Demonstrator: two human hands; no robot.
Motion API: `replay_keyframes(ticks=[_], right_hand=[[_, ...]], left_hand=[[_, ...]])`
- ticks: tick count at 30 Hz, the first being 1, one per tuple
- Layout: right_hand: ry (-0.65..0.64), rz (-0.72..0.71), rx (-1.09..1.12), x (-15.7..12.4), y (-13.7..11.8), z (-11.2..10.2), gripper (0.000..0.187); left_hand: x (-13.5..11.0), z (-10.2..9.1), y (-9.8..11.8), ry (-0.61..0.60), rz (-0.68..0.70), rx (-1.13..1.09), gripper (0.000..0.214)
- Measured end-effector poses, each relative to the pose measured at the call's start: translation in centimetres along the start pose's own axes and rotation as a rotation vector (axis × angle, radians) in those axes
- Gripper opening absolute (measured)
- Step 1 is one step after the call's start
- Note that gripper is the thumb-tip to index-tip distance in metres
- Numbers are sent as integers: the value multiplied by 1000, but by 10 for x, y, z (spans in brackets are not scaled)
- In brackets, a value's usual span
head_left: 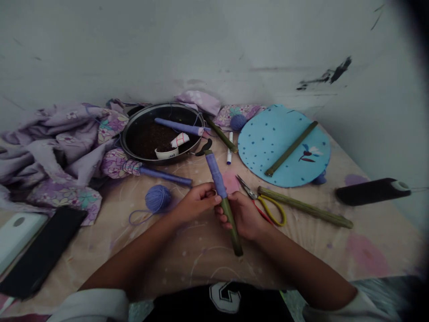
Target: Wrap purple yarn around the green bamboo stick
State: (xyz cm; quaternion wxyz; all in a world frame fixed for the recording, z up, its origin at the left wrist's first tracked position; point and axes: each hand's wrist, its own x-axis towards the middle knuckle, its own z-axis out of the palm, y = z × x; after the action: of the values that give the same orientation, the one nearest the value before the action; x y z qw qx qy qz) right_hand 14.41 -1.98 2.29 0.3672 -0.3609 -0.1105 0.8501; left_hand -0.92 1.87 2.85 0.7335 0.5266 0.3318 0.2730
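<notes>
A green plant stem [228, 214], its upper half wrapped in purple yarn [216, 174], slants over the table. Lower down, my right hand [246, 217] has its fingers wrapped around the bare green part. My left hand [197, 201] is closed at the lower edge of the wrapping, thumb against the stem; whether a yarn end is pinched there is hidden. Left of the hands lies a purple yarn ball [158, 198] with a loose strand. Scissors [261, 201] with red and yellow handles rest just beyond my right hand, beside another bare stem [304, 208].
A pan [124, 145] with dark soil, a cup [166, 154] and a wrapped stick [179, 127] stands at the back. Floral fabric [60, 152] is heaped left, near a black phone [43, 250]. A blue round mat [254, 143], marker [229, 150] and black cylinder [368, 191] lie right.
</notes>
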Motion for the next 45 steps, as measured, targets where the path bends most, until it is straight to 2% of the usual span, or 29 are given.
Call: replay_keyframes(ticks=[3, 7, 9, 12, 15, 19, 22, 25, 27, 29, 37, 39, 43, 45], right_hand=[[-19, -45, -4, 0, 1, 1, 20], [38, -237, -117, -1, 5, 3, 16], [75, -227, -144, -2, 6, 4, 15], [95, -173, -130, -4, 4, 4, 16], [72, -153, -107, -4, 3, 4, 18], [37, -123, -93, -3, 3, 3, 21], [69, -167, -132, -1, 4, 2, 19], [86, -239, -177, 0, 4, 1, 17], [69, -236, -176, 1, 4, 1, 16], [60, -194, -147, 1, 4, 1, 16], [45, -81, -70, 0, 1, 1, 21], [54, -97, -83, 0, 2, 1, 21], [58, -206, -152, 1, 5, 1, 17], [51, -209, -169, 1, 6, 1, 16]], left_hand=[[1, -1, 2, -19, -6, -24, 32], [3, -1, 1, 84, 0, 46, 33], [3, 0, 0, 109, 12, 52, 34], [3, 3, -1, 45, 17, -22, 38], [1, 4, -2, -33, 8, -96, 35], [0, 3, -4, -76, 16, -135, 31], [1, 2, -4, -32, -5, -92, 30], [3, 1, -2, 97, -17, 20, 33], [3, 1, 0, 156, -19, 83, 36], [3, 1, -1, 154, -22, 101, 38], [1, 2, -4, -20, 2, -31, 35], [2, 1, -4, -4, -1, -20, 35], [4, 0, -2, 104, -7, 75, 35], [4, 0, -2, 124, -17, 110, 36]])
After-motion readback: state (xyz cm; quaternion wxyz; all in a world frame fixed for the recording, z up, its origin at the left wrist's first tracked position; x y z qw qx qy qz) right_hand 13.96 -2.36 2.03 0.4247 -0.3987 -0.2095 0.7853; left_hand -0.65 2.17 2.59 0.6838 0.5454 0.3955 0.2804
